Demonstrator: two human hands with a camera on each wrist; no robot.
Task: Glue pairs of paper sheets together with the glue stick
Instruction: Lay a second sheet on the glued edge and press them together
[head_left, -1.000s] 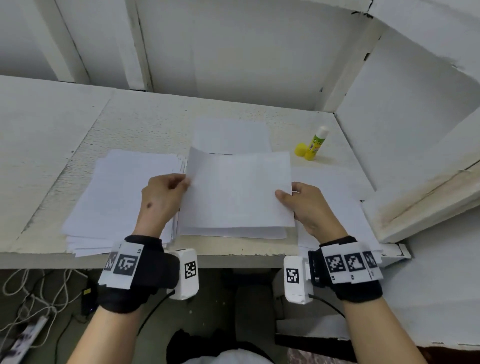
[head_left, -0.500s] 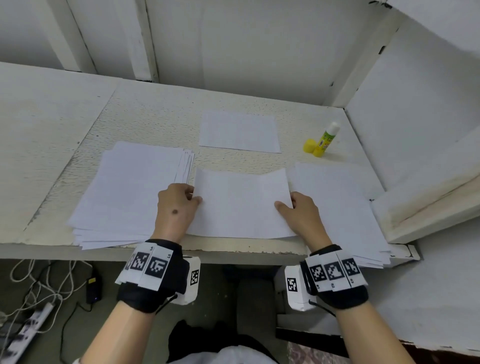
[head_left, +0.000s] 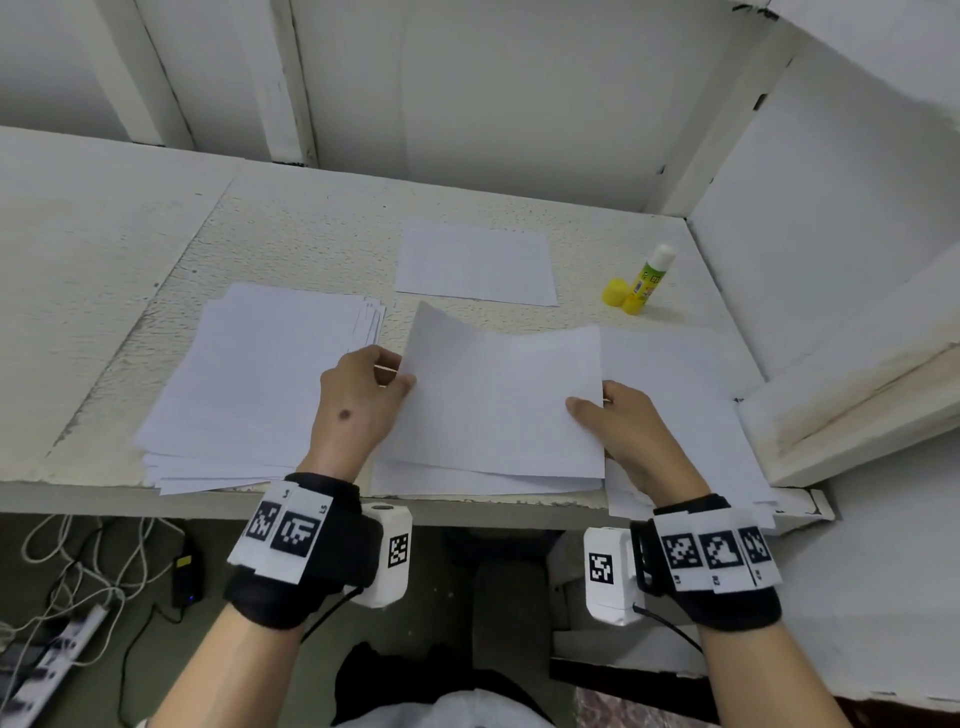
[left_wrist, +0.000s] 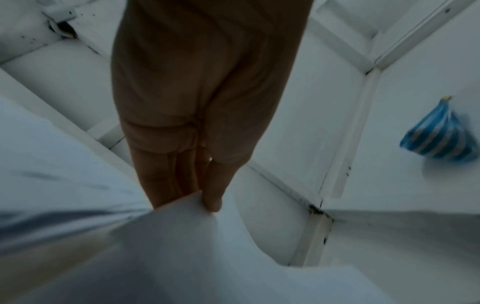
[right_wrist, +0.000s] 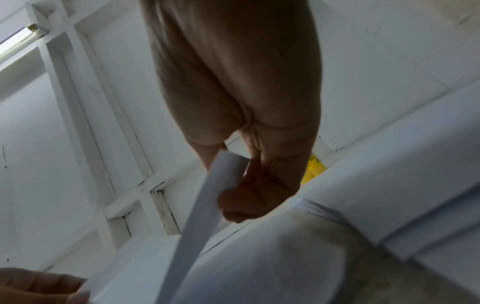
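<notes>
Top sheet (head_left: 498, 400) pinched at both side edges by left hand (head_left: 358, 410) and right hand (head_left: 623, 431), far corner lifted; likely misaligned on sheets (head_left: 483, 480) below if dropped unevenly.

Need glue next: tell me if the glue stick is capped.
Uncapped. The glue stick stands with its white tip bare, and its yellow cap sits beside it on the table.

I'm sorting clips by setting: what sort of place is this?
Probably a makeshift indoor workbench: a rough white-painted ledge in a corner of white panelled walls, with paper stacks and a glue stick on it, and a power strip with cables below.
</notes>
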